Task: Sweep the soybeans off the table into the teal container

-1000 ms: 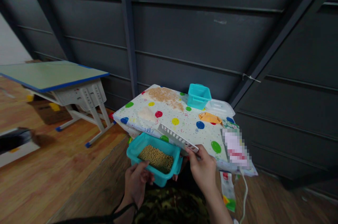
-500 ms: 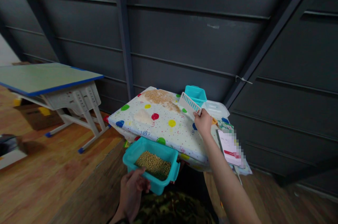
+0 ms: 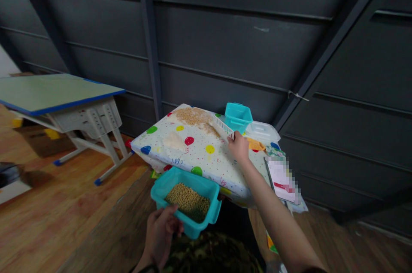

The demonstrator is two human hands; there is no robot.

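Note:
My right hand (image 3: 239,146) is closed on the end of a white slotted plastic strip (image 3: 223,128), which is tilted, its far end at the edge of the grain pile (image 3: 193,116) on the table. Whether the strip touches the grain cannot be made out. My left hand (image 3: 162,228) grips the near left rim of a teal plastic container (image 3: 160,189), with the thumb over the edge and the fingers curled outside. Round yellowish beans (image 3: 186,198) cover the container's bottom. It sits low over my lap, in front of the table. A pale powdery pile (image 3: 174,141) lies nearer me.
The table wears a balloon-print cloth (image 3: 174,165). At its back right stand a second teal container (image 3: 238,114) and a clear lid (image 3: 262,130). An orange cloth (image 3: 256,144) and a tablet (image 3: 281,178) lie on the right. A green-topped desk (image 3: 61,90) stands left; a dark wall rises behind.
My right hand has moved left and slightly away from me, bringing the white slotted strip lower and to the grain pile's edge. My left hand stays on the teal container.

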